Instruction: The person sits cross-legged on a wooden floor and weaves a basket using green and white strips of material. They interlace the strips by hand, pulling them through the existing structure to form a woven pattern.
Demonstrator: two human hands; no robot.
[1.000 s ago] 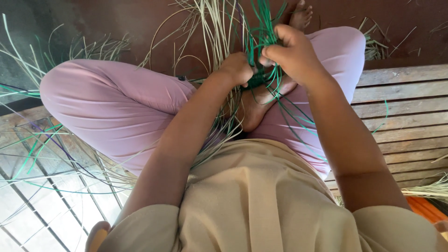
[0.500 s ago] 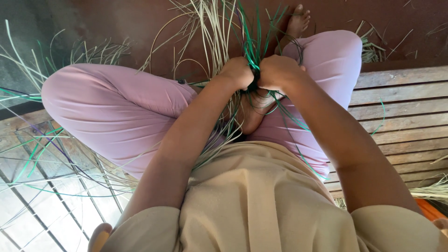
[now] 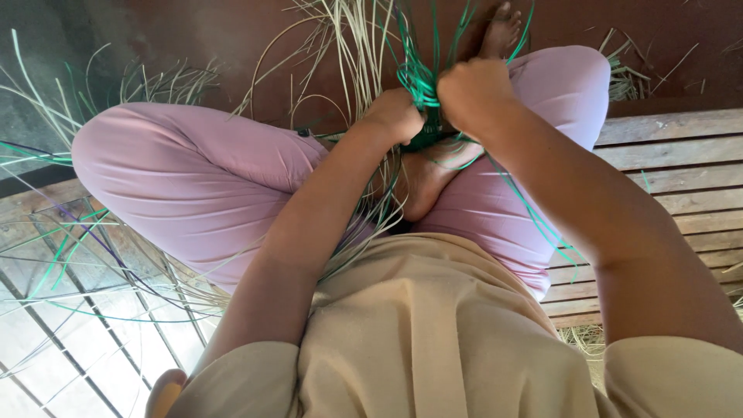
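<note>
I sit cross-legged in pink trousers and a beige top. My left hand is closed around a bunch of pale straw strands that fan up and away from me. Close beside it, my right hand is a fist gripping green strands, which loop and stick up above the fist. Both hands work just above my bare foot. More green strands trail down over my right thigh. What lies between the two hands is hidden.
Loose pale and green strands lie spread over the wooden slat floor at my left. A dark reddish floor lies ahead. My other bare foot shows at the top.
My right hand has dropped and then lifted a little, drawing the green strands tighter into a bunch. My left hand has stayed closed on the straw near my foot.
</note>
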